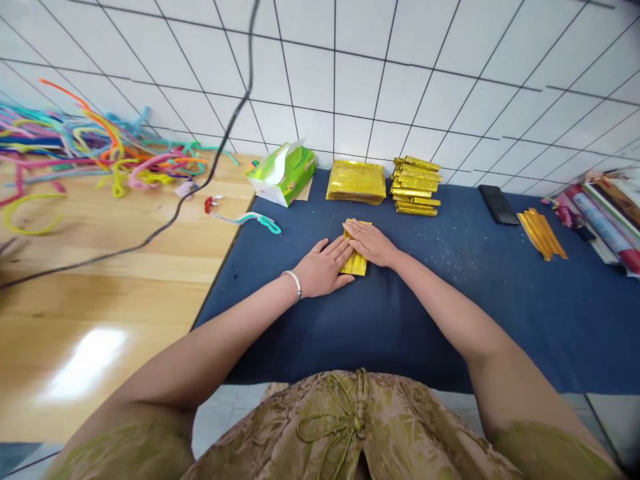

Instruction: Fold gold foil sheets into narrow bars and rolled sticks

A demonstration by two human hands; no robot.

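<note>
A gold foil paper sheet (355, 265) lies on the dark blue cloth in front of me, partly covered by both hands. My left hand (324, 268), with a silver bangle at the wrist, rests flat with fingers extended over the sheet's left side. My right hand (371, 243) lies flat across its upper right part, fingers stretched out and meeting the left fingertips. Behind the hands are a flat stack of gold foil sheets (356, 181) and a pile of folded or rolled gold foil strips (416, 185).
Left of the stack stands a green tissue box (287, 175). Colourful pipe cleaners (117, 150) cover the wooden table's back left, and a black cable (220, 150) hangs across. To the right lie a black phone (498, 204), orange-gold strips (543, 233) and books (613, 217).
</note>
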